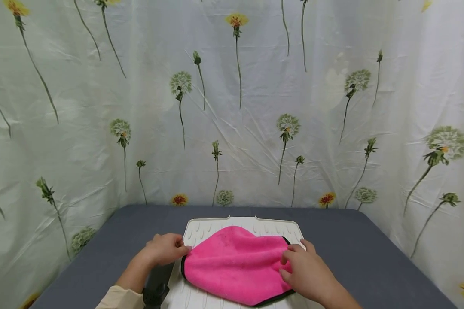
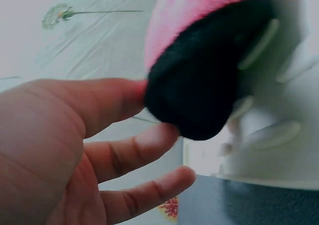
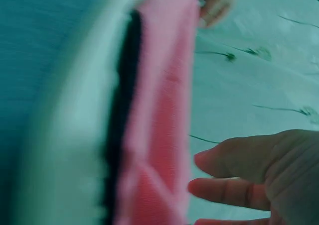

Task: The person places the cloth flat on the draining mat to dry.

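Note:
A bright pink plush cloth with black edging (image 1: 236,262) lies loosely folded and bulging over a white ribbed board (image 1: 205,227). At the cloth's left corner, my left hand (image 1: 166,249) pinches the edge; in the left wrist view the thumb (image 2: 119,98) meets the black-trimmed corner (image 2: 194,85), while two other fingers spread below it. My right hand (image 1: 311,272) is over the cloth's right end with fingers bent. In the right wrist view its thumb and fingertips stand apart beside the pink folds (image 3: 164,115), with no cloth visible between them.
Beneath the board is a dark grey table (image 1: 344,240). A white curtain with printed dandelions (image 1: 251,128) hangs behind and around it. A black object (image 1: 154,294) is by my left wrist.

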A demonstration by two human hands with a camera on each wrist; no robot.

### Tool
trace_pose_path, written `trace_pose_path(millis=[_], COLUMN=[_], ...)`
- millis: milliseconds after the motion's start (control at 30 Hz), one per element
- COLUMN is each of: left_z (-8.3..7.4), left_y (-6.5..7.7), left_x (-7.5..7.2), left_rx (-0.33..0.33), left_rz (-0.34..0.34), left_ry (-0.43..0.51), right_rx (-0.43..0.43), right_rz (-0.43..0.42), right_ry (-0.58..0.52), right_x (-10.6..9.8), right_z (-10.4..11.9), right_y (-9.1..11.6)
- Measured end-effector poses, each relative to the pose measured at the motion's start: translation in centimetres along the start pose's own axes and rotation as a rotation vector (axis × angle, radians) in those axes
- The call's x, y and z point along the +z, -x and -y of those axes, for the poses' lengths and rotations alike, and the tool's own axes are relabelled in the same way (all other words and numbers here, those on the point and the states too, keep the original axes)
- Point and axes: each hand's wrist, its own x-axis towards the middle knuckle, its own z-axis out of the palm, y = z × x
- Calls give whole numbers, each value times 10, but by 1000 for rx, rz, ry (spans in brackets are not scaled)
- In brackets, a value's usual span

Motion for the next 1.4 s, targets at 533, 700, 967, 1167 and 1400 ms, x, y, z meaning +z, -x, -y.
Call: trace_pose_path(millis=[533,700,967,1167,1400], left_z=[-18,-28,-34,-34,-39], left_y=[-42,-58,-63,-62,-66], left_x=[11,10,14,21,19], left_rx=[77,104,59,37,67], left_rz=[27,83,69,72,100], left_ry=[-98,-118,-249,-248,-162], right_rx=[-100,-59,80,17,-78], right_rz=[-21,52,-71,-29,-133], right_ry=[-54,-168,-198,-169,-136], right_x=[28,25,20,27,29], right_z=[-45,-53,-37,-44,-50], right_y=[47,54,48,35,32])
